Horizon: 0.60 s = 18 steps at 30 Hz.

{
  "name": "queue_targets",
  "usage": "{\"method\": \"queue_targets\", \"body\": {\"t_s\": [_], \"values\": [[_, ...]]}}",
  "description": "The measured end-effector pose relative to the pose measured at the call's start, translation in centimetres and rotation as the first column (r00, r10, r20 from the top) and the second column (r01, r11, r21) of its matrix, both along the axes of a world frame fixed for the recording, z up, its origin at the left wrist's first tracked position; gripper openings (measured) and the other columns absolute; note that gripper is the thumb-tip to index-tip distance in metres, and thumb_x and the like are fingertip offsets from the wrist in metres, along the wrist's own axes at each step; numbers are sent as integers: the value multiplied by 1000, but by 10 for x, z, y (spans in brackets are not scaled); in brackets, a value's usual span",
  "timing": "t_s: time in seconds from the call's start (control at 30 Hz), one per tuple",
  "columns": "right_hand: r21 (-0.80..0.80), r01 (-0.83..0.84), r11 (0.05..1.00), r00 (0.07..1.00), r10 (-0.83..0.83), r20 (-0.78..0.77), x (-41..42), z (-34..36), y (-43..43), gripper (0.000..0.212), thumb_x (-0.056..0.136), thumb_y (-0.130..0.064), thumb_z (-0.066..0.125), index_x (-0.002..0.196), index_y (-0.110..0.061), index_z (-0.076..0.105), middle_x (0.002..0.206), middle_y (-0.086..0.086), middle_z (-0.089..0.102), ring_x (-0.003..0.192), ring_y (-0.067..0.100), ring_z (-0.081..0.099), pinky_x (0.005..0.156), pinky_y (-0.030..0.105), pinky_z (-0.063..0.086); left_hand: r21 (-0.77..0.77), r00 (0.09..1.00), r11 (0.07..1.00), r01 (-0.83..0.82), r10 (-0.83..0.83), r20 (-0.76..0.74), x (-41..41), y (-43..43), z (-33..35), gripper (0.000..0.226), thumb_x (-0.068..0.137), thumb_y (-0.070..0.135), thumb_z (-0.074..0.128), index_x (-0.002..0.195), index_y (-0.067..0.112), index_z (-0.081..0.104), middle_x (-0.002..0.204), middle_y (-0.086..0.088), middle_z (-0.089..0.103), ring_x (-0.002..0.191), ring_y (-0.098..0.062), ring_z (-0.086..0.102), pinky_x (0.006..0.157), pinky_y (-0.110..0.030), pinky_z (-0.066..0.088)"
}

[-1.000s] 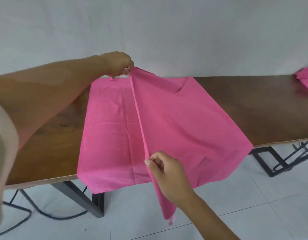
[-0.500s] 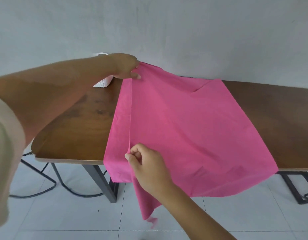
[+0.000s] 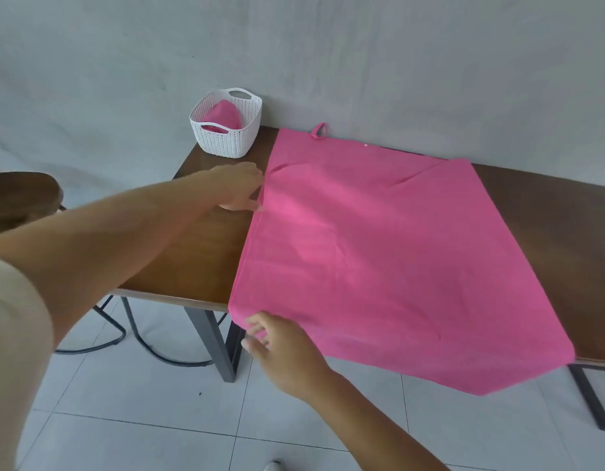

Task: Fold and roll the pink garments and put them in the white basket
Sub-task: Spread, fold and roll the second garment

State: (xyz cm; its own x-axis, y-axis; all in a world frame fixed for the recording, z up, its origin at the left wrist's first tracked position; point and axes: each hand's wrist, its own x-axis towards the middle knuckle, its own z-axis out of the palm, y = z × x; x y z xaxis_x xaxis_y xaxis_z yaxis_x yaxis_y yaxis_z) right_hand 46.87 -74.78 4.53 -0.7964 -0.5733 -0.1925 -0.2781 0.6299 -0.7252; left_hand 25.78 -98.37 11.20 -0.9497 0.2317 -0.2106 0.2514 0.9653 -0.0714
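Observation:
A large pink garment (image 3: 379, 260) lies spread flat on the dark wooden table (image 3: 199, 253), folded along its left edge, with its lower right corner hanging over the front edge. My left hand (image 3: 238, 190) touches the garment's left fold with straight fingers, about halfway up. My right hand (image 3: 277, 348) is at the lower left corner by the table's front edge, fingers loosely spread against the cloth. The white basket (image 3: 228, 122) stands at the table's far left corner and holds a rolled pink garment (image 3: 223, 116).
A grey wall runs right behind the table. Black metal table legs (image 3: 219, 348) and cables (image 3: 131, 338) stand on the white tiled floor. A dark wooden seat (image 3: 21, 195) shows at the left edge.
Both hands have let go of the pinched fold and the garment now lies flat in half. My view has swung left, so the white basket shows.

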Motion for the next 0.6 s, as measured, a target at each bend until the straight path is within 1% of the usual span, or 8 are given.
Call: {"method": "queue_targets", "body": {"t_s": [0.03, 0.1, 0.2, 0.27, 0.37, 0.47, 0.53, 0.6], "values": [[13, 7, 1000, 1000, -7, -1, -2, -1, 5, 33, 101, -32, 53, 132, -20, 57, 126, -4, 65, 110, 13, 62, 96, 37, 51, -21, 1000, 1000, 8, -7, 18, 5, 0, -4, 77, 95, 64, 52, 153, 15, 38, 158, -10, 37, 150, -28, 27, 118, -48, 34], [29, 20, 999, 1000, -20, -8, -7, -3, 15, 32, 102, -32, 53, 131, -21, 57, 126, -6, 65, 108, 10, 62, 95, 33, 50, 12, 998, 1000, 10, -11, 61, 20, 2, -12, 73, 96, 60, 54, 151, 14, 40, 156, -10, 40, 147, -29, 31, 118, -49, 35], [57, 42, 997, 999, -40, -24, -14, -2, 31, 30, 102, -32, 53, 130, -22, 58, 123, -11, 65, 101, 7, 63, 92, 31, 51, 30, 997, 1000, 2, -4, 71, 33, 1, -32, 78, 97, 61, 52, 158, 18, 30, 165, -7, 28, 153, -27, 22, 123, -47, 27], [69, 63, 996, 998, -61, -27, -19, -1, 40, 29, 102, -32, 54, 129, -23, 59, 120, -13, 65, 97, 4, 63, 91, 29, 50, 52, 997, 998, -20, 16, 79, 37, -3, -45, 79, 97, 62, 51, 159, 20, 27, 166, -4, 25, 154, -26, 20, 123, -46, 26], [72, 99, 993, 994, -96, -45, -26, 3, 52, 28, 101, -32, 56, 127, -24, 61, 116, -14, 66, 96, 2, 61, 90, 27, 50, 91, 998, 996, -19, 12, 69, 42, -4, -53, 78, 97, 62, 51, 159, 21, 28, 166, -3, 25, 154, -25, 22, 122, -46, 29], [74, 131, 989, 990, -127, -59, -34, 9, 65, 27, 99, -31, 57, 125, -26, 62, 113, -15, 66, 94, 1, 62, 88, 26, 51, 141, 999, 990, -18, 11, 47, 38, -3, -57, 77, 96, 62, 52, 158, 21, 30, 164, -2, 29, 151, -24, 28, 120, -46, 34], [71, 149, 986, 986, -144, -79, -41, 12, 75, 27, 99, -30, 58, 124, -24, 63, 111, -15, 67, 93, 2, 63, 88, 26, 51, 168, 999, 986, -12, 5, 45, 32, 0, -57, 78, 96, 62, 51, 157, 19, 32, 162, -2, 32, 148, -24, 32, 118, -45, 38], [69, 162, 984, 983, -155, -97, -49, 17, 85, 26, 99, -28, 59, 124, -23, 64, 111, -13, 68, 92, 2, 64, 86, 23, 50, 176, 999, 984, -11, 4, 42, 25, 8, -54, 77, 97, 61, 51, 157, 16, 32, 163, -4, 30, 148, -24, 31, 117, -44, 37]]}}
